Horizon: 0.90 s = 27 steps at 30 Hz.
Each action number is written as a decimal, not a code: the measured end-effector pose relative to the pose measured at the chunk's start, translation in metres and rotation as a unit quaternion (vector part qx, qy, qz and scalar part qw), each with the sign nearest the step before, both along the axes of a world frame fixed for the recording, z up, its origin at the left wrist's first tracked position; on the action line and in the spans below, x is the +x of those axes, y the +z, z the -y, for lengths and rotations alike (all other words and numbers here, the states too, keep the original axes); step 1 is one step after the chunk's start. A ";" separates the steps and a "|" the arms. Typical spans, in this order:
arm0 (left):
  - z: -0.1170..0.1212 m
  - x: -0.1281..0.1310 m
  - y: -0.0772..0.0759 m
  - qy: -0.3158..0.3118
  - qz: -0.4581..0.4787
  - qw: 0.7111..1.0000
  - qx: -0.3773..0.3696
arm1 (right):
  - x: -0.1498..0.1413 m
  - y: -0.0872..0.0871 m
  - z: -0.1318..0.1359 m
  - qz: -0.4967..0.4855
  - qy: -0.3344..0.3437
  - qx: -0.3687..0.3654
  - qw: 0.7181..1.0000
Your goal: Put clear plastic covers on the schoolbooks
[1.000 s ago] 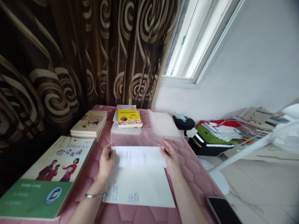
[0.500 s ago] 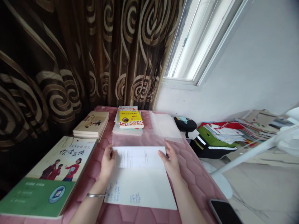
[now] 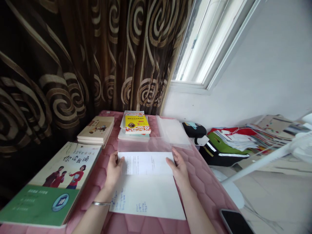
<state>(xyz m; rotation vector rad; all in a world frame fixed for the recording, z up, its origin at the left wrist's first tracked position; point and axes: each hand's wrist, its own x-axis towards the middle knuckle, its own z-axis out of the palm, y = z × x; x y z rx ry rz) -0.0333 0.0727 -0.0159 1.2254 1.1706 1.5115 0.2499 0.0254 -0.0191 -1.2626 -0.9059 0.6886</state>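
My left hand (image 3: 115, 167) grips the left edge of a white sheet of paper (image 3: 152, 196), thumb on top. At its right edge, my right hand (image 3: 179, 165) holds it the same way. The upper part of the paper carries printed text, and blue handwriting runs along the lower left. A clear plastic sheet (image 3: 143, 144) extends past the paper's far edge, between my hands. Whether the paper is a loose sheet or part of a book, I cannot tell. My fingers beneath are hidden.
A large green-and-white book (image 3: 36, 204) lies at left, with a stack of books (image 3: 96, 128) behind it. A yellow book (image 3: 136, 123) tops another pile. Clear plastic covers (image 3: 174, 130) lie at the far right. A phone (image 3: 235, 222) and a white fan (image 3: 263, 162) are on the right.
Both hands keep their grip on the paper. The whole view has shifted very slightly; nothing else has visibly moved.
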 end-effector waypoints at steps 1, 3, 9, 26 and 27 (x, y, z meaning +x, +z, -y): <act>0.000 0.000 -0.001 -0.001 -0.003 1.000 0.001 | -0.001 0.000 0.000 -0.007 0.004 0.001 1.000; -0.001 -0.001 -0.001 -0.002 -0.009 1.000 0.005 | -0.003 0.002 0.000 -0.020 0.007 0.006 1.000; 0.000 -0.001 -0.001 0.000 -0.006 1.000 0.005 | -0.007 0.006 0.002 -0.026 0.000 0.016 1.000; 0.003 -0.001 0.005 -0.002 -0.021 1.000 0.007 | -0.011 0.014 0.005 0.009 -0.012 0.005 1.000; 0.003 -0.001 0.004 0.003 -0.024 1.000 0.010 | -0.011 0.016 0.007 0.029 -0.025 0.000 0.999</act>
